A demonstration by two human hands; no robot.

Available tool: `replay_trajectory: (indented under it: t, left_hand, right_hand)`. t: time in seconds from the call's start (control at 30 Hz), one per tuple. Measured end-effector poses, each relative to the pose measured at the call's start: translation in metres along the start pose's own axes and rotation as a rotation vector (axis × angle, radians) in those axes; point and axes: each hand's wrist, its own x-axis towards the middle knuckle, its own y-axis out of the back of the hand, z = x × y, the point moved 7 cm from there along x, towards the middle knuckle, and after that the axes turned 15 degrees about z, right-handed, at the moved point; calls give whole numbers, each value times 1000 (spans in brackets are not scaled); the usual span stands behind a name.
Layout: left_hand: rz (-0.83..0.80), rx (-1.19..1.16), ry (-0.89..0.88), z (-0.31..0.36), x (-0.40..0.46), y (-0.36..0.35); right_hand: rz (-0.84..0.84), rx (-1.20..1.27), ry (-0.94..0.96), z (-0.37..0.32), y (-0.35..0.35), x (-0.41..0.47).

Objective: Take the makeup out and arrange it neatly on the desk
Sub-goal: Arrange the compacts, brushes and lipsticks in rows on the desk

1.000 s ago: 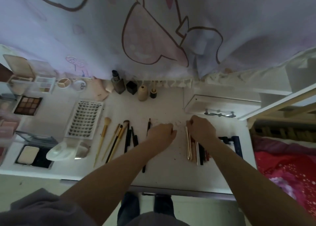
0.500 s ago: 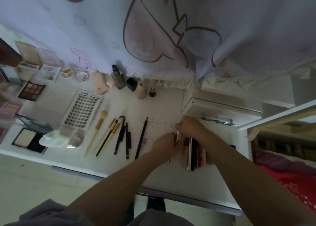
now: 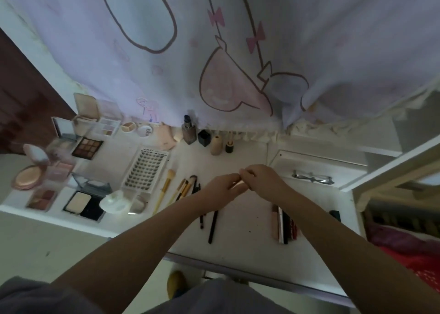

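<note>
White matte desk (image 3: 238, 221) | both hands (image 3: 240, 182) pinch one slim pale stick (image 3: 238, 182) | thin brushes (image 3: 183, 190) alongside

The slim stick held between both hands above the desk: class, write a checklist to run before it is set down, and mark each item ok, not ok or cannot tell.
1. Slim stick gripped: ok, left hand and right hand both pinch it.
2. Cap closed: cannot tell, fingers hide it.
3. Bare spot on the desk between the black pencil and the row of tubes: ok.
4. Row of tubes lying parallel: ok.
5. Brushes in a row at the left: ok, though partly under the left forearm.
6. What kind of item the stick is: cannot tell.
</note>
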Motion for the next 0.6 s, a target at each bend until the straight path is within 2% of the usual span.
replay_trajectory:
  t: [0.2, 0.37, 0.47, 0.6]
  left_hand:
    - [-45, 119, -51, -5, -8, 18]
    - [-4, 274, -177, 4, -9, 37]
    - [12, 283, -205, 11, -9, 44]
    - [39, 297, -224, 14, -9, 49]
  right_hand:
    - [-99, 306, -177, -5, 12, -17]
    - [-178, 268, -327, -8, 17, -24]
    - [-153, 395, -299, -16, 21, -25]
    - [-176, 331, -267, -23, 30, -31]
